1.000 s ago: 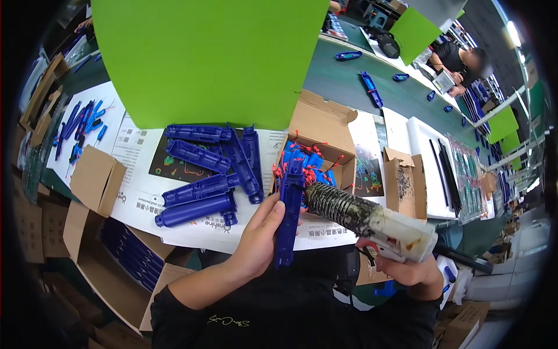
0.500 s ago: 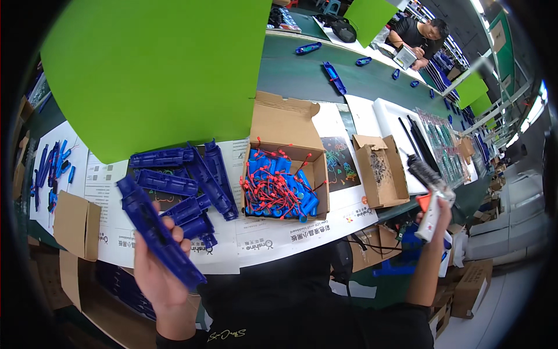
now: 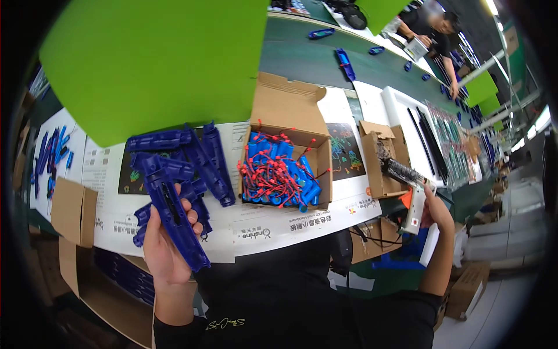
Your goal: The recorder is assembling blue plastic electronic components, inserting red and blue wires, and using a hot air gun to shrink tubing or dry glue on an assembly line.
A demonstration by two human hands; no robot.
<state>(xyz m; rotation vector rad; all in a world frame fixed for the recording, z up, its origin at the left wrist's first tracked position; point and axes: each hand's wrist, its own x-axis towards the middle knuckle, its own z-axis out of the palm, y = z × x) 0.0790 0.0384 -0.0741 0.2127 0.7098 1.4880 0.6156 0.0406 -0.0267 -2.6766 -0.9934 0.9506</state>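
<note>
My left hand (image 3: 164, 253) is closed round a long dark blue plastic half-shell (image 3: 170, 203), its ribbed hollow side facing up, tilted above a pile of similar shells (image 3: 218, 157). In my right hand (image 3: 437, 212) is a white-handled electric screwdriver (image 3: 416, 209) with a dark front part and an orange-red lever. Its front end reaches over a small cardboard box (image 3: 395, 187) of tiny screws (image 3: 382, 151); whether the tip touches them I cannot tell. Between my hands stands an open cardboard box (image 3: 326, 174) of blue battery cells (image 3: 279, 174) with red leads.
A green panel (image 3: 151, 70) rises behind the shells. Beyond lies a green conveyor (image 3: 296, 49) with several blue parts. Circuit boards (image 3: 450, 145) lie at the right beside a white foam tray (image 3: 392, 99). A co-worker (image 3: 433, 29) is across the line. More shells fill a carton (image 3: 75, 264) at lower left.
My right hand has brought the screwdriver leftward to the screw box. The half-shell in my left hand has turned more upright and moved slightly right. The co-worker now reaches an arm toward the line.
</note>
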